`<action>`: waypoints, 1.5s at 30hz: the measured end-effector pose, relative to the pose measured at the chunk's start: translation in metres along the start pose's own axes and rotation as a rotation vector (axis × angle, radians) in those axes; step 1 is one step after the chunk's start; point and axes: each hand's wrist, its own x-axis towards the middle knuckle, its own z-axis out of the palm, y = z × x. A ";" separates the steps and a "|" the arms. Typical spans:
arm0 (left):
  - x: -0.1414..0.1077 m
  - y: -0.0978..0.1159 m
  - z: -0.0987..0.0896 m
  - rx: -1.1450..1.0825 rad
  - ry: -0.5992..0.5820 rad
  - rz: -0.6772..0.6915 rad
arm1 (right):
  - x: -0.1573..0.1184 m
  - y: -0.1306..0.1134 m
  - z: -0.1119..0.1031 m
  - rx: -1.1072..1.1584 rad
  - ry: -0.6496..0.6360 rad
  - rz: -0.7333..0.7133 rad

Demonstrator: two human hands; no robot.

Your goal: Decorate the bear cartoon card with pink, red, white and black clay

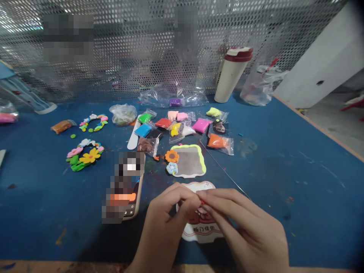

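Observation:
My left hand (174,212) and my right hand (247,222) meet at the fingertips, both closed in a pinch. Between them a small bit of red clay (202,202) shows, mostly hidden by the fingers. Directly below lies a white scalloped card (199,237) with a printed red picture and lettering, partly covered by my hands. Just beyond it is a small mirror (189,161) with a yellow-green clay border along its top and right. An orange clay flower (172,156) and a light blue clay flower (172,168) sit on its left edge.
A phone (140,185) lies left of my hands. Behind the mirror are several clay packets, including orange (217,141) and blue (143,130), and a white stick (134,136). Decorated rings (90,155) lie left. A tumbler (231,77) stands at the back by a perforated panel.

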 end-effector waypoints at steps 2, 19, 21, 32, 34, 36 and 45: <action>0.000 0.001 -0.001 0.018 0.016 0.011 | -0.001 0.003 -0.002 -0.056 -0.029 -0.078; -0.007 0.003 -0.002 -0.091 0.043 -0.046 | 0.005 0.002 -0.001 -0.021 0.023 0.012; -0.009 0.005 -0.002 -0.088 0.028 -0.037 | 0.005 0.002 -0.002 -0.014 0.016 0.013; 0.000 0.000 0.002 -0.079 -0.023 -0.138 | 0.006 0.000 -0.003 0.029 -0.017 0.024; 0.003 -0.001 0.002 -0.123 -0.037 -0.173 | 0.006 0.001 -0.002 0.041 -0.006 0.030; 0.004 -0.001 0.002 -0.179 -0.043 -0.196 | 0.006 0.002 -0.001 0.046 -0.002 0.033; 0.004 -0.001 0.004 -0.254 -0.116 -0.270 | 0.003 0.006 0.000 -0.072 0.070 0.094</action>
